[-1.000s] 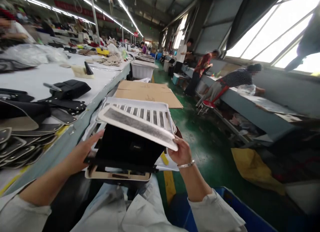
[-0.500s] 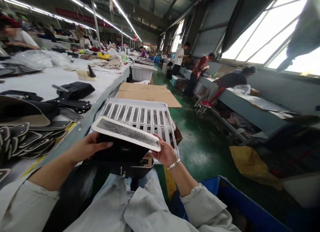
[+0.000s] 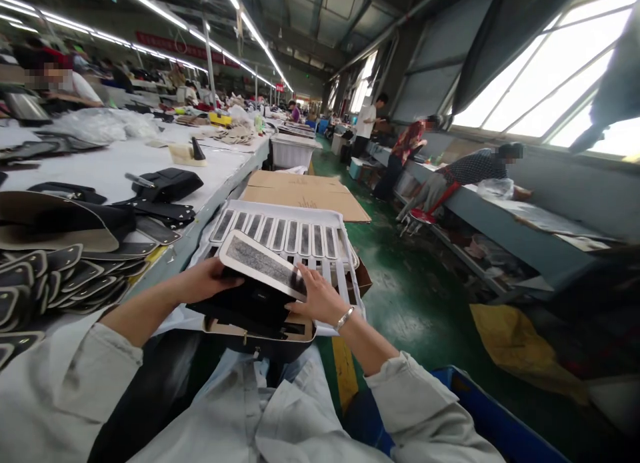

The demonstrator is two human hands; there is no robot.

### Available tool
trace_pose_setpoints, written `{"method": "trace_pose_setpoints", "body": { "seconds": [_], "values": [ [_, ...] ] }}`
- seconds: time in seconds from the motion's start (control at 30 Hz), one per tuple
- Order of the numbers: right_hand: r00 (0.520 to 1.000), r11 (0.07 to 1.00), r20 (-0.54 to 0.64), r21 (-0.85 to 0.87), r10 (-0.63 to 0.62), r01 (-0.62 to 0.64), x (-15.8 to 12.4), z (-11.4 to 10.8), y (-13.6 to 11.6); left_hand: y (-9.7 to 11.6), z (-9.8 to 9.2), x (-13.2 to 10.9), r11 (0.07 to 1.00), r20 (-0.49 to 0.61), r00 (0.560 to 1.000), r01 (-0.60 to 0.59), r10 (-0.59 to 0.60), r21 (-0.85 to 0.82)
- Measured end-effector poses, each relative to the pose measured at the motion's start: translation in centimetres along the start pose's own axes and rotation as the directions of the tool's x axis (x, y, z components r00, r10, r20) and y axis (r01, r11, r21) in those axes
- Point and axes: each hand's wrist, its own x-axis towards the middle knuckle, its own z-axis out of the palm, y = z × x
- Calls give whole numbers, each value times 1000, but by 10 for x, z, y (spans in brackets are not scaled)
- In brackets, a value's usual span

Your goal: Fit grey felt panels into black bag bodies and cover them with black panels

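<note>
A long panel (image 3: pixel 260 258) with a grey speckled middle and a white rim lies tilted against a black fabric piece (image 3: pixel 257 303) that carries a small label. My left hand (image 3: pixel 203 282) grips the left end of this black piece, thumb lying across its front. At the other end, my right hand (image 3: pixel 320 295) is closed round the panel and the black cloth, fingers on top and thumb in front. Just below, on my lap, sits a black bag body (image 3: pixel 290 348) with a tan inner edge and small metal hardware. The black piece partly covers its opening.
Similar panels stand in a row on a white slatted rack (image 3: pixel 345 276) ahead. Flat cardboard (image 3: pixel 310 195) lies beyond it. The left table (image 3: pixel 220 163) bears stacked black leather parts (image 3: pixel 55 276). A blue bin (image 3: pixel 480 410) stands low at right. People work along the right bench.
The panel and black piece have shifted to the right and tipped more steeply. My right hand's fingers have moved over the panel's top. More of the bag's tan edge shows below.
</note>
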Motion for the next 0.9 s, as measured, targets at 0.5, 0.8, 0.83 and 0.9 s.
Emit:
{"method": "trace_pose_setpoints", "body": {
  "seconds": [0.5,0.8,0.83,0.9],
  "values": [
    [973,992,-230,-123,-34,6,-5,27,3,-51,-5,-8,913,109,982,-183,153,365],
    [991,942,-134,-335,-19,-27,-35,18,9,-77,32,-33,966,127,986,-135,108,222],
    [991,940,-131,-342,-35,-12,-39,16,10,-79,38,-35,978,123,988,-118,98,171],
    [987,935,-135,-353,-83,31,-46,12,12,-81,52,-36,1000,121,993,-14,13,8]
  ]
}}
